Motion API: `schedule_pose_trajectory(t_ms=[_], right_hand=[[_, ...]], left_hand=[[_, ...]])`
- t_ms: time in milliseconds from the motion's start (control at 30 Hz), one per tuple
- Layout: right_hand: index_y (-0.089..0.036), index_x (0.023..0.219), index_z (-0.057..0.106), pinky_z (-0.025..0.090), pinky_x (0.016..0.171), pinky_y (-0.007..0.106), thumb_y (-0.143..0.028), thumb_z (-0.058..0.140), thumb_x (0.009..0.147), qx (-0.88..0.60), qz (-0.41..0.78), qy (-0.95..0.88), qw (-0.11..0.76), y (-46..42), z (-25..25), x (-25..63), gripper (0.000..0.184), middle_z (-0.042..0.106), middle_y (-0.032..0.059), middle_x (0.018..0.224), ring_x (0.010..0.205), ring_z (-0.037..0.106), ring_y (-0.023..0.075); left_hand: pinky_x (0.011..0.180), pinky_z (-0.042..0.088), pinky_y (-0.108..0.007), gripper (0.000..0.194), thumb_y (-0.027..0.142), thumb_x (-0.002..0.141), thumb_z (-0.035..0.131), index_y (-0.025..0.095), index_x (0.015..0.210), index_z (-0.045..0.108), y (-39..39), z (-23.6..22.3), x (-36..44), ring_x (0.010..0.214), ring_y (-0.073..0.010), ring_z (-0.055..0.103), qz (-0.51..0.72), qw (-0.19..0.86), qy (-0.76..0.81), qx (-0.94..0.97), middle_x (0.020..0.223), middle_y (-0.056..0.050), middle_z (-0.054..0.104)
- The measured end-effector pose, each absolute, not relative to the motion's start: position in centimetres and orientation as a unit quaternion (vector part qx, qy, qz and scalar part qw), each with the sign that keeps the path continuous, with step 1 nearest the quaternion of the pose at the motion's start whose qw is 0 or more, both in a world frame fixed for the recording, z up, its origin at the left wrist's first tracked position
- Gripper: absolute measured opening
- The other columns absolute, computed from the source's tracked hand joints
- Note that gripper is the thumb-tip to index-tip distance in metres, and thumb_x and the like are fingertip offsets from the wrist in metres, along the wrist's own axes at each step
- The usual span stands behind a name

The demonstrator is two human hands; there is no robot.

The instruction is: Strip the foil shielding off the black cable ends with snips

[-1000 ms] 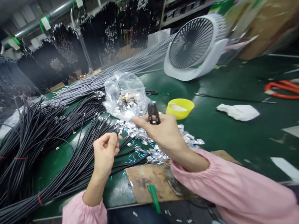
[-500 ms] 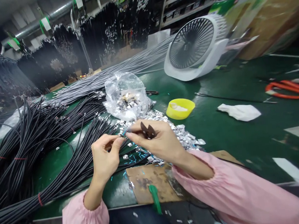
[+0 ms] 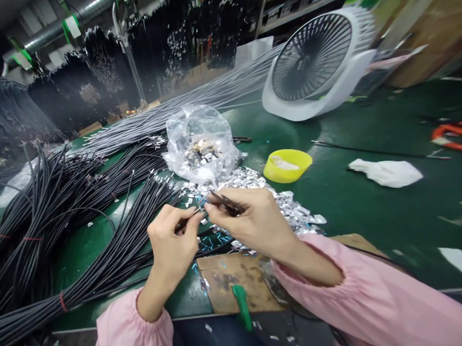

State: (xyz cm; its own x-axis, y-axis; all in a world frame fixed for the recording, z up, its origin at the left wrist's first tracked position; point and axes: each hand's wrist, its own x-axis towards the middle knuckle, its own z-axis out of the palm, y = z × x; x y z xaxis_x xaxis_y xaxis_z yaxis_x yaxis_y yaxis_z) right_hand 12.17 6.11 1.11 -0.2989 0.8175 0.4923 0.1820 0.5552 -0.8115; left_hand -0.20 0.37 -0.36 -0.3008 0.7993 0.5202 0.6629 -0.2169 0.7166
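My left hand (image 3: 174, 239) is closed in a pinch on a black cable (image 3: 181, 226), most of it hidden by the fingers. Thin wire tips, one bluish, show just past the fingertips. My right hand (image 3: 255, 218) is wrapped round dark wire cutters (image 3: 229, 204), whose jaws point left toward the cable end. The fingertips of both hands nearly meet. Beneath and behind them spreads a heap of silvery foil scraps (image 3: 296, 211), with blue wire snippets (image 3: 215, 242) nearer me. Left of my hands lies a bundle of black cables (image 3: 121, 242).
Behind the hands stands a clear plastic bag (image 3: 201, 143) of small pieces. A yellow dish (image 3: 287, 167) and a white fan (image 3: 318, 63) are to the right, with a crumpled white item (image 3: 387, 173) and orange-handled tool (image 3: 455, 136). Cardboard (image 3: 233, 277) lies at the front edge.
The cutters have turned in my right hand, from jaws pointing up and apart to pointing left near the wire tips. My left hand still pinches the cable; the view has shifted slightly.
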Motion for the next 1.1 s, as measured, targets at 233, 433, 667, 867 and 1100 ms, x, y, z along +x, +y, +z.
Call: schedule_pose_trajectory(t_ms=[233, 433, 667, 867, 1100], right_hand=[[-0.017, 0.052, 0.052, 0.021, 0.035, 0.020, -0.031, 0.061, 0.057, -0.337, 0.606, -0.597, 0.404, 6.6, 1.6, 12.3, 0.018, 0.040, -0.0061, 0.039, 0.035, 0.028, 0.0041], [-0.016, 0.056, 0.049, 0.010, 0.032, 0.016, -0.035, 0.074, 0.049, -0.306, 0.773, -0.457, 0.317, 6.9, 1.8, 12.1, 0.031, 0.034, -0.0117, 0.035, 0.029, 0.018, -0.0005], [-0.016, 0.057, 0.052, 0.023, 0.034, 0.018, -0.050, 0.073, 0.059, -0.272, 0.641, -0.618, 0.366, 6.4, 1.2, 12.1, 0.040, 0.040, -0.0077, 0.043, 0.037, 0.030, 0.0028], [-0.017, 0.096, 0.060, 0.046, 0.054, 0.023, -0.056, 0.048, 0.082, -0.257, 0.455, -0.720, 0.457, 6.3, 0.2, 12.2, 0.043, 0.060, 0.0033, 0.071, 0.062, 0.054, 0.0119], [-0.018, 0.078, 0.067, 0.049, 0.058, 0.022, -0.035, 0.047, 0.087, -0.221, 0.390, -0.766, 0.461, 6.0, 0.9, 12.4, 0.028, 0.066, 0.0043, 0.071, 0.064, 0.060, 0.0125]], left_hand=[[0.041, 0.034, -0.020, 0.022, 0.031, 0.060, 0.074, 0.013, 0.056, 0.062, 0.7, 1.2, -0.8, 0.041, -0.0059, 0.041, 0.543, 0.389, 0.578, 0.468, 0.045, 0.005, 0.047], [0.049, 0.038, -0.020, 0.009, 0.018, 0.069, 0.070, 0.017, 0.062, 0.065, 0.2, 0.0, -0.8, 0.053, -0.0073, 0.050, 0.563, 0.080, 0.560, 0.603, 0.058, 0.003, 0.056], [0.050, 0.041, -0.020, 0.009, 0.012, 0.073, 0.066, 0.019, 0.069, 0.066, -0.2, 0.0, -1.1, 0.052, -0.0073, 0.052, 0.530, -0.118, 0.562, 0.624, 0.059, 0.003, 0.056], [0.050, 0.044, -0.020, 0.012, 0.008, 0.073, 0.066, 0.019, 0.073, 0.065, -0.4, 0.2, -1.2, 0.054, -0.0075, 0.055, 0.552, -0.177, 0.546, 0.605, 0.062, 0.003, 0.060], [0.053, 0.046, -0.018, 0.019, 0.003, 0.069, 0.068, 0.019, 0.076, 0.063, -0.6, 0.2, -1.7, 0.055, -0.0062, 0.055, 0.539, -0.202, 0.529, 0.624, 0.063, 0.004, 0.060]])
